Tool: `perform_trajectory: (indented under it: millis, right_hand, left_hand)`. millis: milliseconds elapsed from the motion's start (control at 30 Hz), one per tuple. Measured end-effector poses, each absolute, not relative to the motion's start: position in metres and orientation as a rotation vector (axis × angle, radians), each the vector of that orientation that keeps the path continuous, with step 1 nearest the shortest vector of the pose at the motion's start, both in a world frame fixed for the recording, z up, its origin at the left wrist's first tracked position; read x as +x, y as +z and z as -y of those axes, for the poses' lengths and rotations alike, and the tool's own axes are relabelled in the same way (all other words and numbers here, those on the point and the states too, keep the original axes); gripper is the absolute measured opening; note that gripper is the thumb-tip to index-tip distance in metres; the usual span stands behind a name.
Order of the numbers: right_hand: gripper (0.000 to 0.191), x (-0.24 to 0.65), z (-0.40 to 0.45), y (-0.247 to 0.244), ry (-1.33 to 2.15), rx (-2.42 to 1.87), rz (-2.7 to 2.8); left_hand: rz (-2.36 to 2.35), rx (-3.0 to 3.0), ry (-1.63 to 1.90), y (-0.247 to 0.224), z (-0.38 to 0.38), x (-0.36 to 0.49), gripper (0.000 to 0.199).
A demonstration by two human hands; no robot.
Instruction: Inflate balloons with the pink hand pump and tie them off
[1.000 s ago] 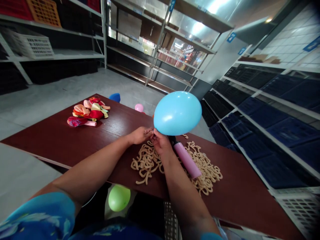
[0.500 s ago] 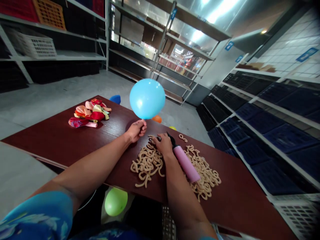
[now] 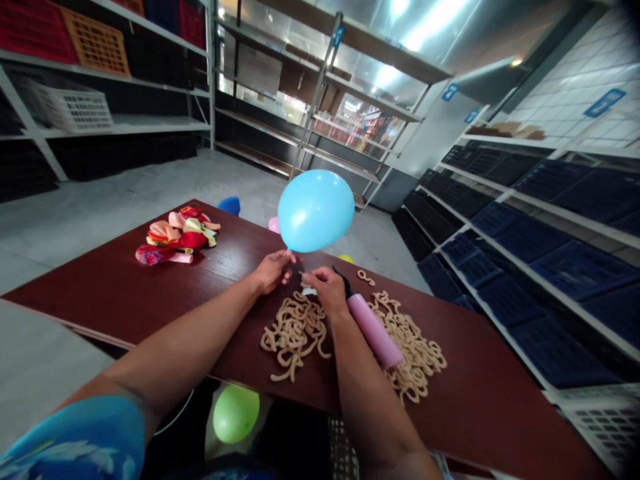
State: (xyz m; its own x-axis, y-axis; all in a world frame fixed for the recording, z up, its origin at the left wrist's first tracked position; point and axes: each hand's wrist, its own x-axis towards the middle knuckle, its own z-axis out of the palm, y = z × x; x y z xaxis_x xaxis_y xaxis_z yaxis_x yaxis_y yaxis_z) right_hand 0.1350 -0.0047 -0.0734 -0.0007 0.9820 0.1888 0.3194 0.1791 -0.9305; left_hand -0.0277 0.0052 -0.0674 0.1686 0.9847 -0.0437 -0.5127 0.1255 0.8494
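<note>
Over the far edge of the table (image 3: 480, 387), I see the blue balloon (image 3: 316, 210) full and round, so I judge its filling done. I have the left hand (image 3: 274, 270) pinched narrow on its neck; whether that neck is knotted, I cannot tell from my end. The right hand (image 3: 324, 287), low over the table's middle, has its thumb and fingers drawn in, but I cannot tell whether they hold anything; a scrap (image 3: 309, 291) of white shows just under them. Off the table I count more that look finished: the green balloon (image 3: 236, 413) below its near edge and the pink balloon (image 3: 274, 225) past its far edge. Unfilled, the limp balloons (image 3: 183, 230) lie piled at the table's left end. On its right half, the pump (image 3: 375, 330) rests by the strands (image 3: 415, 353).
</note>
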Motion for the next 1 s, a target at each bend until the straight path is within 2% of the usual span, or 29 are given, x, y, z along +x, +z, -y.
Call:
perform_trajectory:
  millis: [100, 300, 400, 533, 767, 833, 1000]
  right_hand:
    - [0.029, 0.131, 0.007, -0.072, 0.951, -1.220, 1.377]
    - [0.018, 0.126, 0.013, -0.065, 0.484, -1.146, 1.584]
    - [0.015, 0.123, 0.017, -0.063, 0.419, -1.164, 1.627]
    - [0.018, 0.120, 0.018, -0.064, 0.533, -1.132, 1.589]
    - [0.045, 0.118, 0.013, -0.069, 0.946, -1.088, 1.560]
    - [0.045, 0.118, 0.014, -0.069, 1.016, -1.105, 1.636]
    - [0.029, 0.122, 0.016, -0.066, 0.954, -1.203, 1.621]
  left_hand:
    - [-0.691, 0.821, 1.182, -0.069, -0.004, -0.027, 0.020]
    - [-0.609, 0.756, 0.975, -0.069, 0.000, -0.024, 0.019]
    - [-0.542, 0.725, 0.913, -0.068, 0.004, -0.023, 0.017]
    - [-0.491, 0.732, 0.907, -0.066, 0.004, -0.023, 0.016]
    - [-0.464, 0.629, 1.090, -0.061, -0.001, -0.029, 0.018]
    - [-0.479, 0.623, 1.125, -0.060, -0.003, -0.030, 0.019]
    - [-0.536, 0.637, 1.226, -0.063, -0.006, -0.031, 0.020]
